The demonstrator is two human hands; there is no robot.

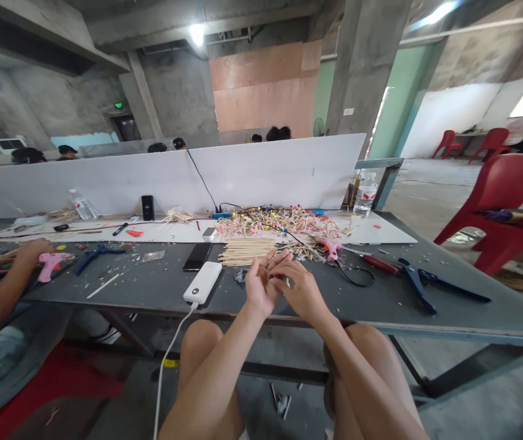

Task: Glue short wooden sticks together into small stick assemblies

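Palm up and slightly cupped, my left hand [262,289] is held just above the front edge of the table, its fingers stretched out. My right hand [301,289] reaches over that palm with thumb and fingers pinched together. Whatever is between them is too small and hidden to make out. Right behind my hands lies a row of thin wooden sticks [246,251]. A pink glue gun [330,247] rests to the right of the sticks. Farther back is a heap of short sticks with coloured ends [284,221].
To the left are a white power bank [203,283] with a cable and a dark phone [197,256]. Blue-handled cutters [415,282] and a red-handled tool [380,263] lie at right. A co-worker's hand [35,249] is at far left. A white partition [261,174] stands behind.
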